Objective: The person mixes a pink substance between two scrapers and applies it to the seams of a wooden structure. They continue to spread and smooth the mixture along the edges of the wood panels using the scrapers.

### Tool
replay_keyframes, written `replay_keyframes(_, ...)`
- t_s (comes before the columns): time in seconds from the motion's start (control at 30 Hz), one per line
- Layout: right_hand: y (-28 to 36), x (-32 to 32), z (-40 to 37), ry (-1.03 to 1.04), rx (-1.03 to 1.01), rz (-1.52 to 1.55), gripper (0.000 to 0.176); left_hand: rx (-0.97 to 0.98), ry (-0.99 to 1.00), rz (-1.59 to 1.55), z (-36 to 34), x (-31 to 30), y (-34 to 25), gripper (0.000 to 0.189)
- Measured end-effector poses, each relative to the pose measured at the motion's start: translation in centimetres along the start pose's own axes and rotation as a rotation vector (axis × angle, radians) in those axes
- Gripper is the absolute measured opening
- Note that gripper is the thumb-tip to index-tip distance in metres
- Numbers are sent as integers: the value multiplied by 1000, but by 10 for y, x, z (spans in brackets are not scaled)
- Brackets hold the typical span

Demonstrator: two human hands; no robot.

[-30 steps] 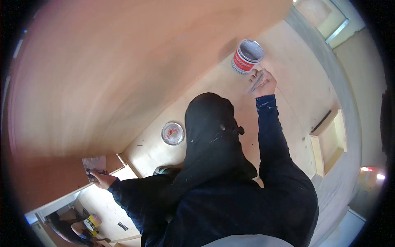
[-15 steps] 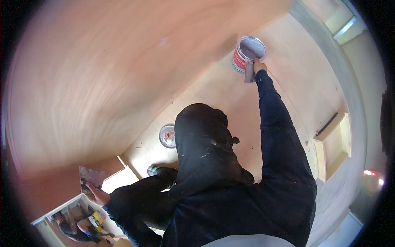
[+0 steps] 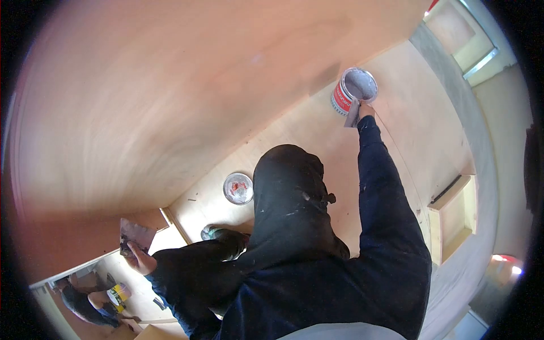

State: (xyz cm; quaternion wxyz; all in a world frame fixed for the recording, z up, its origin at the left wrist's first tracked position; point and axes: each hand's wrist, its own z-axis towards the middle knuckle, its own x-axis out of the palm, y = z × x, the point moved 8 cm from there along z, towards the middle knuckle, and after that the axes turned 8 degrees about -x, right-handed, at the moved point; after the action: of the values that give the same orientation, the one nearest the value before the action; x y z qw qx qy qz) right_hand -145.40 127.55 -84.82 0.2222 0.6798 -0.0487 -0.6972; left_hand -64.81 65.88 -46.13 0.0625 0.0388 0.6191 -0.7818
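At the lower left, my left hand (image 3: pixel 140 260) is closed on a flat grey scraper blade (image 3: pixel 137 234) with dark smears. My right arm stretches up to a red and white tin (image 3: pixel 341 97), open at the top, with grey paste (image 3: pixel 358 85) inside. Beside the tin's near rim, my right hand (image 3: pixel 366 109) is closed on a second scraper (image 3: pixel 352 114), its blade hanging down along the tin's side. A round lid (image 3: pixel 238 188) with grey and reddish residue lies on the pale wooden surface left of my knee.
A large wooden panel (image 3: pixel 170 102) fills the upper left. An open wooden box frame (image 3: pixel 453 218) stands at the right. Through an opening at the lower left, another person (image 3: pixel 85 303) is seen near a yellow and white container (image 3: pixel 119 293).
The view has shifted, so the tin appears lower and further right. The scraper in my right hand is now turned more edge-on. Both hands keep their hold.
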Motion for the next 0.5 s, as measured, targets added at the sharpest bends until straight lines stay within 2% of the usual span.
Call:
replay_keyframes(0.07, -11, -2, -41, -169, 645, 538, 59, 17, 14, 11, -5, -4, -1, 43)
replay_keyframes(0.13, 0, 5, -50, -182, 610, 467, 66, 17, 29, 27, 0, -7, 5, 44)
replay_keyframes(0.2, 49, -9, -104, -413, 882, 986, 63, 5, 22, 8, 0, -7, 6, 45)
replay_keyframes(0.23, -23, 53, -81, -360, 714, 513, 58, -3, 14, -17, 0, -5, 4, 47)
replay_keyframes(0.27, 13, 27, -124, -364, 723, 512, 58, -2, 24, -17, 0, -3, 3, 47)
replay_keyframes(0.33, 98, -9, -180, -566, 1104, 1214, 49, -3, -28, 66, -1, -4, -1, 48)
replay_keyframes(0.4, 98, 11, -209, -491, 1004, 1221, 50, -14, 33, 7, -1, 3, 0, 48)
replay_keyframes(0.43, 100, 12, -231, -499, 1020, 1216, 50, -28, 82, -55, 1, 7, 2, 48)
replay_keyframes(0.5, 144, 20, -246, -134, 741, 1499, 58, -22, 92, -42, 6, 8, 9, 49)
